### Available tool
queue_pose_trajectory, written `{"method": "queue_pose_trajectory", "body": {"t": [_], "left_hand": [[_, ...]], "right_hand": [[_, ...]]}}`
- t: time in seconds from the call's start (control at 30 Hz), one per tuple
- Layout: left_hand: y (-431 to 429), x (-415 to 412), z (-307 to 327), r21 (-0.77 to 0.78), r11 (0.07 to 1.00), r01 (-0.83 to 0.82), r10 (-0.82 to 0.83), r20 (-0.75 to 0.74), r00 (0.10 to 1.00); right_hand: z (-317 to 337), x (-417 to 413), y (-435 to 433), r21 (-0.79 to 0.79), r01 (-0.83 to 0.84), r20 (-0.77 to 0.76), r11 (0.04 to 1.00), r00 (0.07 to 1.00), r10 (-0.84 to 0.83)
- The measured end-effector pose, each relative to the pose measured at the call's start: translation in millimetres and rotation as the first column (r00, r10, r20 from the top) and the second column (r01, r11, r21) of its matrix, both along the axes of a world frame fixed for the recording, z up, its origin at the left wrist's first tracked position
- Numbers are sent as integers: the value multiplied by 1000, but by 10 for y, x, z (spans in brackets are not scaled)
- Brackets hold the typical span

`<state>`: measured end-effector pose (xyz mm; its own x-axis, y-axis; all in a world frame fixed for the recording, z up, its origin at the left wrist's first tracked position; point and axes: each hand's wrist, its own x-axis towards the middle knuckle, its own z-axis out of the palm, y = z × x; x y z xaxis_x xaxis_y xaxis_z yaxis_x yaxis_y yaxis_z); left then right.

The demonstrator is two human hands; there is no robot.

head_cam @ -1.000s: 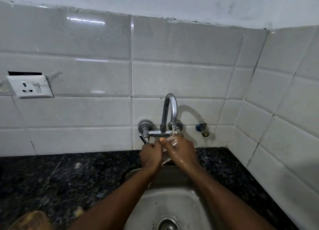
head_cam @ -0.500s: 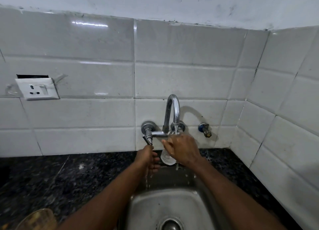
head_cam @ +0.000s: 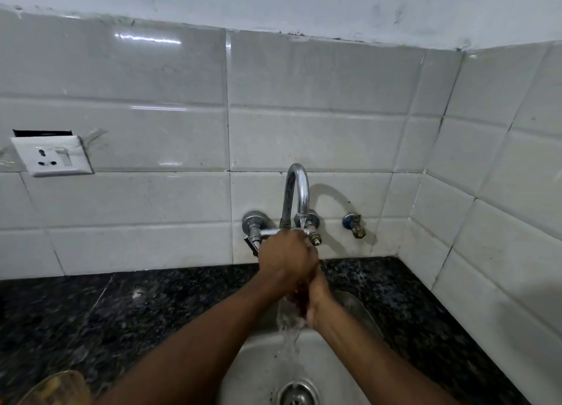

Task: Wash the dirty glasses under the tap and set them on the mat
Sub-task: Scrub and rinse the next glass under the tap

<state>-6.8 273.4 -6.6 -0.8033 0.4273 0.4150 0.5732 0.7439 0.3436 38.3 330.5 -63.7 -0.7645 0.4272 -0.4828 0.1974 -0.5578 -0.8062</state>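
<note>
Under the chrome tap (head_cam: 297,191) my two hands are clasped together in the running water. My left hand (head_cam: 286,257) lies on top with its fingers curled shut. Just below it, my right hand (head_cam: 316,298) is closed from the right side. The clear glass (head_cam: 287,315) between them is almost wholly hidden; only a translucent edge shows where water pours off into the steel sink (head_cam: 258,368). A second, dirty glass (head_cam: 57,389) stands on the counter at the bottom left. No mat is in view.
Black speckled granite counter (head_cam: 121,313) surrounds the sink, with white tiled walls behind and on the right. A wall socket (head_cam: 51,155) sits at the left, a small blue-capped valve (head_cam: 354,225) right of the tap. The drain (head_cam: 298,395) is at the bottom.
My left hand, off the glass and hanging beside it half a second ago, has come back up over the glass. My right hand has dropped lower beneath it. Water now pours into the sink.
</note>
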Motion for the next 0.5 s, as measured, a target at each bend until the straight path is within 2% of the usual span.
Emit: {"method": "queue_pose_trajectory", "body": {"t": [0.07,0.13,0.17,0.2,0.23,0.27,0.3,0.33,0.37,0.43,0.47,0.5], "left_hand": [[-79,-134,-57,152,987,-53,28,163,986],[-171,-235,-141,355,909,-217,39,447,894],[-206,-262,-163,468,820,-329,-38,619,785],[-232,-278,-178,559,704,-438,-196,746,636],[-263,-273,-187,598,607,-524,-351,793,498],[-293,-275,-198,616,548,-566,-451,787,421],[-324,-268,-197,630,541,-557,-486,775,404],[-337,-262,-207,656,547,-520,-489,755,437],[-341,-264,-236,693,565,-447,-456,714,531],[-355,-311,-346,717,671,-189,-311,504,806],[-369,-318,-381,700,710,-82,-279,386,879],[-386,-297,-381,685,728,-41,-274,345,898]], "right_hand": [[42,18,59,73,-40,21,997,999,39],[119,34,113,217,-23,-57,976,998,36],[149,21,143,321,-8,-132,947,990,53],[192,8,163,437,-12,-196,899,975,108],[242,5,173,543,-40,-233,839,953,196],[268,-17,187,620,-92,-230,779,928,293],[278,-43,204,651,-160,-206,742,904,375],[254,-74,252,642,-230,-187,731,878,441],[240,-86,292,600,-300,-190,742,847,496],[188,-94,417,450,-434,-261,780,772,580],[174,-107,487,383,-498,-296,778,731,614],[207,-97,525,340,-567,-318,750,682,659]]}}
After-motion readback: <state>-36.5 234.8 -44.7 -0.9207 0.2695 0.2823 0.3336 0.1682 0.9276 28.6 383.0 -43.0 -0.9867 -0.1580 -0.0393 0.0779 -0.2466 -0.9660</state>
